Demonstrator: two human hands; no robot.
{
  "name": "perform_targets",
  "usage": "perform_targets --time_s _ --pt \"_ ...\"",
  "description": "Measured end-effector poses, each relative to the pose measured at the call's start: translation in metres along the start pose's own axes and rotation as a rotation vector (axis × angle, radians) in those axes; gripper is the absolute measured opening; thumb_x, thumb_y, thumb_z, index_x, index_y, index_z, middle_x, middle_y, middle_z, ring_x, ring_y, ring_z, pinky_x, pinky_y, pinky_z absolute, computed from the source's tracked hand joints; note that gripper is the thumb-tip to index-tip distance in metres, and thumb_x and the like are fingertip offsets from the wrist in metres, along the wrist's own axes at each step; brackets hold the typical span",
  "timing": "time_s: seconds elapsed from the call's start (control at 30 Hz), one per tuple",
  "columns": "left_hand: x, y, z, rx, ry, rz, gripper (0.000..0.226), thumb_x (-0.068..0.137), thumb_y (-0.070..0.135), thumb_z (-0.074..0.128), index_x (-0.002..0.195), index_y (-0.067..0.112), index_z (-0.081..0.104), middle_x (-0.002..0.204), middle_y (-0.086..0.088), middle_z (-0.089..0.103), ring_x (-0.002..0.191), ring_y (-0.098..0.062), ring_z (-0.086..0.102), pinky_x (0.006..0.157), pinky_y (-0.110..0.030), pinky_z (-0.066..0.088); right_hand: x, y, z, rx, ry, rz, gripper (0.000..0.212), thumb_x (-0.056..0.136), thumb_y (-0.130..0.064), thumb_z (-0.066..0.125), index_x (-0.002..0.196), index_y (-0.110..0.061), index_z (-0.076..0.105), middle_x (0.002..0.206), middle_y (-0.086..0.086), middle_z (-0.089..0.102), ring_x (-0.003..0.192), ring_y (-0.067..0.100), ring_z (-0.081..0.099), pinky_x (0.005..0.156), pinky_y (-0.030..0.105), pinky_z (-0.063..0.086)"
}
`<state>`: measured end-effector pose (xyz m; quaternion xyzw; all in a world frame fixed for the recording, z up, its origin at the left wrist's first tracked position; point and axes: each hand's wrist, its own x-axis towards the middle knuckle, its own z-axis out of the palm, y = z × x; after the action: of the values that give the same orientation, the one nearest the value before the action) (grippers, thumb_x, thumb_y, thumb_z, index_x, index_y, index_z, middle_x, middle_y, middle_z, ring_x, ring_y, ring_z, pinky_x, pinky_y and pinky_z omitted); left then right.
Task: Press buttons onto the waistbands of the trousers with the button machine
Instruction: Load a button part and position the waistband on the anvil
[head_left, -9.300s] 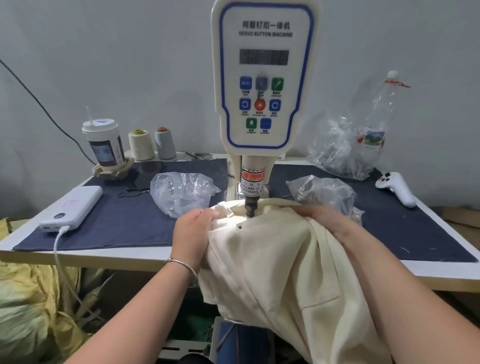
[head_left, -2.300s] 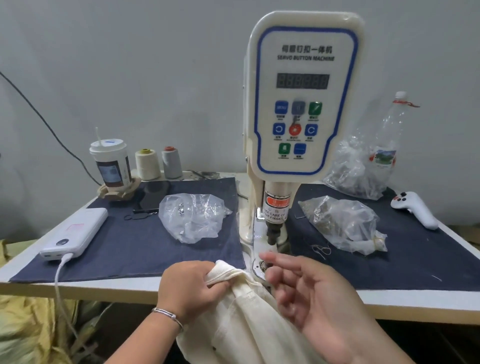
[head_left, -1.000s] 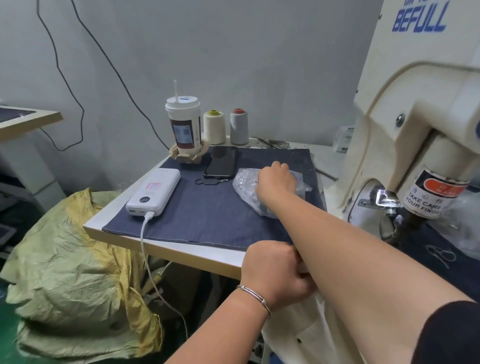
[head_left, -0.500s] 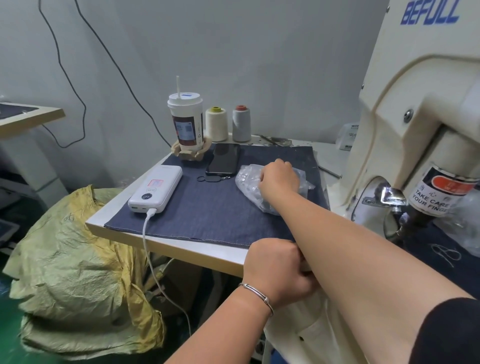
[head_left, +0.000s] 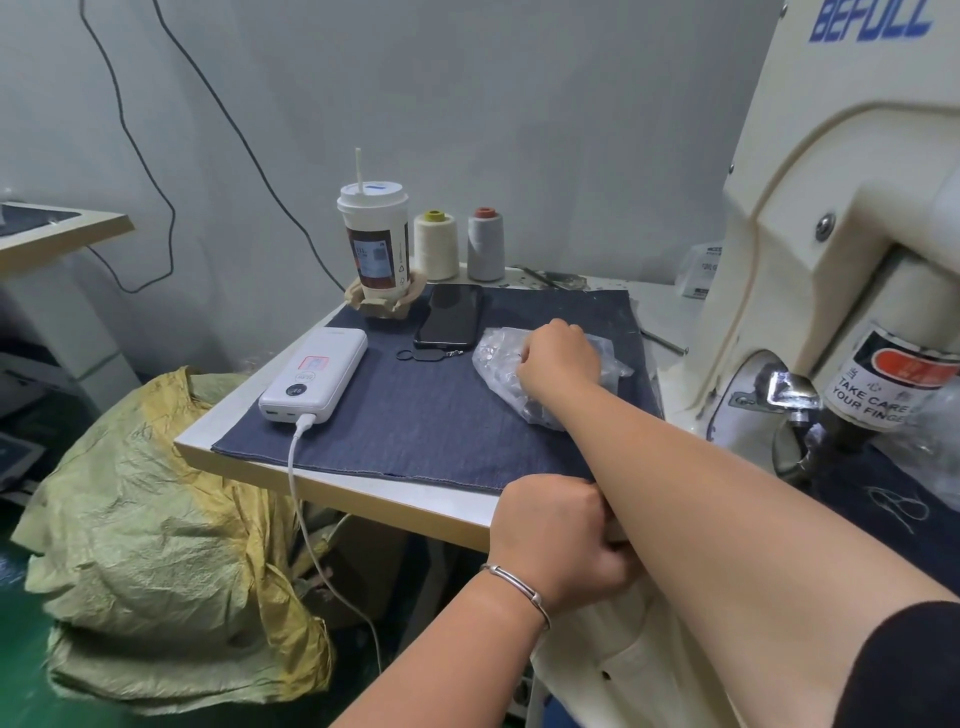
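My left hand (head_left: 558, 535) grips the cream trousers (head_left: 623, 670) just below the table's front edge; the cloth hangs down from it. My right arm crosses over to the left, and my right hand (head_left: 558, 356) reaches with curled fingers into a clear plastic bag of small metal buttons (head_left: 498, 364) lying on the dark blue cloth mat (head_left: 415, 426). Whether the fingers hold a button is hidden. The cream button machine (head_left: 831, 218) stands at the right, its press head (head_left: 810, 441) bare.
On the mat lie a white power bank (head_left: 314, 379) with its cable hanging over the edge, a black phone (head_left: 449, 314), a drink cup with straw (head_left: 374, 244) and two thread cones (head_left: 435, 244). A yellow-green sack (head_left: 150, 545) sits on the floor at the left.
Since 2.3 s ago my right hand left the press area and reached left into the button bag. Over the last second it has stayed in the bag; my left hand keeps its grip.
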<state>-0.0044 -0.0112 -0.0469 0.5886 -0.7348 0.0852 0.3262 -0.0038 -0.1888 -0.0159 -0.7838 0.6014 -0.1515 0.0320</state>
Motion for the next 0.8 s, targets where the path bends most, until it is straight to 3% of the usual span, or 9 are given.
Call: perform_targets --time_s 0.17,0.43,0.63,0.73,0.8 --pt "0.0 0.0 0.0 -0.004 0.003 -0.001 0.028 0.062 0.043 0.036 0.05 0.021 0.023 0.038 0.0 0.043 0.032 -0.021 0.037 0.043 -0.015 0.018 -0.004 0.002 -0.002 0.027 -0.001 -0.001 0.029 0.088 -0.016 0.054 0.113 -0.017 0.068 0.119 0.005 0.053 0.111 0.026 0.051 0.08 0.034 0.047" --pt "-0.001 -0.001 0.002 -0.014 -0.007 -0.004 0.029 0.063 0.044 0.036 0.05 0.021 0.024 0.039 0.0 0.044 0.034 -0.022 0.038 0.044 -0.016 0.019 -0.007 0.0 -0.003 -0.071 0.003 -0.057 0.028 0.091 -0.009 0.051 0.117 -0.01 0.063 0.121 0.007 0.05 0.116 0.025 0.045 0.079 0.033 0.041" --pt "-0.001 0.0 0.002 -0.009 -0.009 0.003 0.029 0.063 0.044 0.039 0.051 0.022 0.023 0.038 0.0 0.043 0.033 -0.021 0.038 0.042 -0.015 0.019 -0.013 -0.002 -0.009 -0.032 0.119 -0.068 0.03 0.09 0.004 0.043 0.116 0.0 0.057 0.121 0.012 0.048 0.113 0.029 0.046 0.076 0.035 0.036" --pt "-0.001 -0.001 0.003 0.03 -0.026 0.006 0.036 0.062 0.047 0.05 0.05 0.021 0.028 0.039 0.001 0.045 0.034 -0.02 0.041 0.041 -0.015 0.02 -0.019 -0.004 -0.019 -0.125 0.188 -0.168 0.028 0.088 0.003 0.046 0.112 -0.003 0.059 0.126 0.012 0.045 0.116 0.03 0.04 0.075 0.034 0.031" --pt "-0.001 -0.002 0.004 0.056 -0.032 0.001 0.039 0.065 0.052 0.046 0.045 0.019 0.038 0.039 0.001 0.046 0.034 -0.02 0.042 0.04 -0.016 0.021 -0.023 -0.002 -0.027 -0.203 0.271 -0.27 0.024 0.085 0.003 0.05 0.105 -0.004 0.06 0.129 0.013 0.043 0.119 0.032 0.036 0.074 0.033 0.028"
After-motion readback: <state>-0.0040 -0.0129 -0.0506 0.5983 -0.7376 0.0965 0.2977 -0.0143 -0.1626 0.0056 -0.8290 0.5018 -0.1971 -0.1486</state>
